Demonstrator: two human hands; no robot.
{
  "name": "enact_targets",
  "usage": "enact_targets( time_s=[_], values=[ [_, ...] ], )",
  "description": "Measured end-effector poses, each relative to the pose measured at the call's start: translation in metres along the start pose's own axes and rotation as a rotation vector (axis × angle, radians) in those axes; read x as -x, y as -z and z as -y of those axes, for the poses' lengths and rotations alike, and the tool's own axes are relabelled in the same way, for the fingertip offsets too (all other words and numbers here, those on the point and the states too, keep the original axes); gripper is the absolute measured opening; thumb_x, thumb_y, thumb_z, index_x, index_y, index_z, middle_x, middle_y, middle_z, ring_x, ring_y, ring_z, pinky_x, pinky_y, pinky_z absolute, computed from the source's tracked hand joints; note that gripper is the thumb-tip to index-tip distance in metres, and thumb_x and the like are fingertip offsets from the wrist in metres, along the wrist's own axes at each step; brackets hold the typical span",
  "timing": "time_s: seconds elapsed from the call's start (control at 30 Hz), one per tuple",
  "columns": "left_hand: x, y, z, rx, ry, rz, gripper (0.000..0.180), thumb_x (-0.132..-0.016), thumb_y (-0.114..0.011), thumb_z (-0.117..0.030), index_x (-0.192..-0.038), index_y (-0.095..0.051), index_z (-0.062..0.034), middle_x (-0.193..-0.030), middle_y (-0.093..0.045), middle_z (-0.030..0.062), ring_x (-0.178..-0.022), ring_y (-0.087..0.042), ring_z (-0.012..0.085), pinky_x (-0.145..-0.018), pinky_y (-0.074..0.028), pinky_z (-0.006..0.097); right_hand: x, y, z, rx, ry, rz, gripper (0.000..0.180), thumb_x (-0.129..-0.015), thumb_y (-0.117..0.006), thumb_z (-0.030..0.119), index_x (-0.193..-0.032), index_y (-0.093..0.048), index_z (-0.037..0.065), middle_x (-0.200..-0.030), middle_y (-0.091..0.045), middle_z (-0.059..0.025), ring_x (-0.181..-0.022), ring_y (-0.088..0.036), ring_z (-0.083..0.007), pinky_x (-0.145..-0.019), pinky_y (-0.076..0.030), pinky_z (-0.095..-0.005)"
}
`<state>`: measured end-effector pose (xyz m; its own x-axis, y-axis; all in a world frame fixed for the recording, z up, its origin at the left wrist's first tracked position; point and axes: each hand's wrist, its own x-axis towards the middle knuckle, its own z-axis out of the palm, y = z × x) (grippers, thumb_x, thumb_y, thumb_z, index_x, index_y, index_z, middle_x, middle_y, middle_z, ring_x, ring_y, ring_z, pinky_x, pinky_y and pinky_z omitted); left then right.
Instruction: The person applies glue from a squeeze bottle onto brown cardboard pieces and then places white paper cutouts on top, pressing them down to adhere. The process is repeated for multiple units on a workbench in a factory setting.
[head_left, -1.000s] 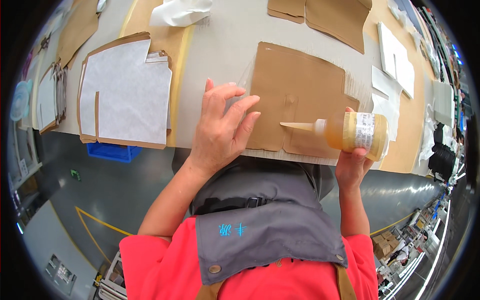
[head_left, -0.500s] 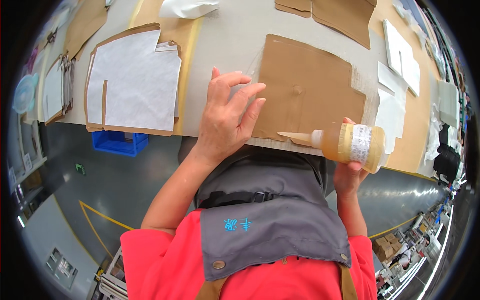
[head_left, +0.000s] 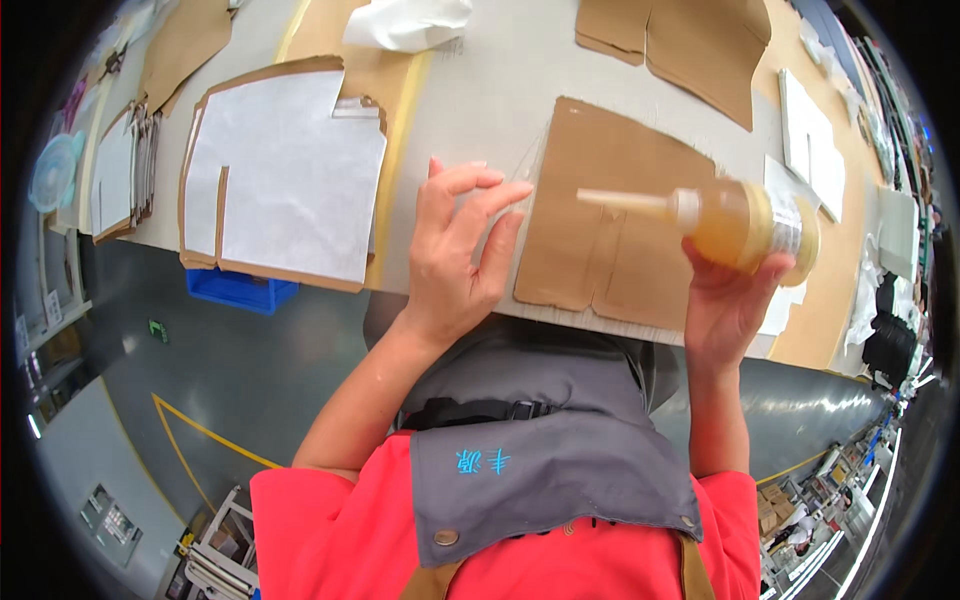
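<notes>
My right hand (head_left: 735, 300) grips a squeeze bottle (head_left: 735, 232) of amber liquid, tipped on its side with its long pale nozzle pointing left. The bottle is blurred by motion. Its nozzle lies over a brown leather-like sheet (head_left: 570, 245) on the table; whether it touches the sheet I cannot tell. The sheet has a slit running up from its near edge. At the sheet's left edge my left hand (head_left: 455, 250) is open, thumb and fingers bent and apart, holding nothing.
On the left lies a stack of white-faced brown pieces (head_left: 300, 170). More brown pieces (head_left: 690, 45) are at the far side, and white pieces (head_left: 808, 140) lie to the right. Crumpled white paper (head_left: 405, 25) is at the back. A blue bin (head_left: 245, 290) shows below the table edge.
My right hand has raised the bottle away from the near edge, and its nozzle is now over the middle of the sheet. My left hand stays nearly in place. The view has shifted slightly.
</notes>
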<state>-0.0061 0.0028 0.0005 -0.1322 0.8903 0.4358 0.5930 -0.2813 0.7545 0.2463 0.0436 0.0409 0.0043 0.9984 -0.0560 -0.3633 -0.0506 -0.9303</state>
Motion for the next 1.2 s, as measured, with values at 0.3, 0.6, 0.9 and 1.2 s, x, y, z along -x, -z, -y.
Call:
enact_targets(
  time_s=[0.3, 0.6, 0.9, 1.2],
  values=[
    [0.003, -0.001, 0.002, 0.038, 0.031, 0.035, 0.021, -0.088, -0.068, -0.006, -0.108, -0.071, -0.0105, -0.111, -0.056, 0.0064, -0.112, -0.055, 0.0273, -0.115, -0.03, 0.053, -0.073, -0.017, -0.017, 0.204, 0.144, 0.042, 0.049, -0.098, -0.061, 0.039, -0.132, -0.052, 0.004, -0.123, -0.062, -0.0078, -0.113, -0.063, -0.0218, -0.092, -0.059, -0.0437],
    [0.003, -0.001, 0.003, 0.048, 0.02, 0.025, 0.022, -0.088, -0.068, -0.005, -0.109, -0.071, -0.0105, -0.111, -0.056, 0.0066, -0.11, -0.055, 0.0264, -0.115, -0.03, 0.053, -0.058, -0.004, -0.018, 0.25, 0.068, 0.127, 0.05, -0.1, -0.055, 0.041, -0.136, -0.049, 0.007, -0.126, -0.061, -0.0065, -0.113, -0.064, -0.0228, -0.094, -0.057, -0.0467],
    [0.002, -0.001, 0.002, 0.051, 0.016, -0.013, 0.02, -0.09, -0.065, -0.003, -0.108, -0.071, -0.0096, -0.109, -0.056, 0.0064, -0.109, -0.056, 0.0269, -0.115, -0.029, 0.053, -0.014, 0.004, -0.019, 0.186, 0.003, 0.105, 0.065, -0.096, -0.065, 0.043, -0.141, -0.041, 0.002, -0.13, -0.057, -0.0121, -0.121, -0.057, -0.0241, -0.096, -0.051, -0.0418],
    [0.003, -0.003, 0.001, 0.046, 0.0, -0.049, 0.021, -0.09, -0.063, 0.001, -0.106, -0.071, -0.0079, -0.108, -0.061, 0.0078, -0.109, -0.059, 0.0269, -0.114, -0.032, 0.051, 0.026, 0.003, -0.02, 0.247, -0.014, 0.127, 0.089, -0.082, -0.075, 0.055, -0.142, -0.039, 0.0, -0.136, -0.054, -0.0228, -0.129, -0.051, -0.0308, -0.108, -0.041, -0.0449]
  ],
)
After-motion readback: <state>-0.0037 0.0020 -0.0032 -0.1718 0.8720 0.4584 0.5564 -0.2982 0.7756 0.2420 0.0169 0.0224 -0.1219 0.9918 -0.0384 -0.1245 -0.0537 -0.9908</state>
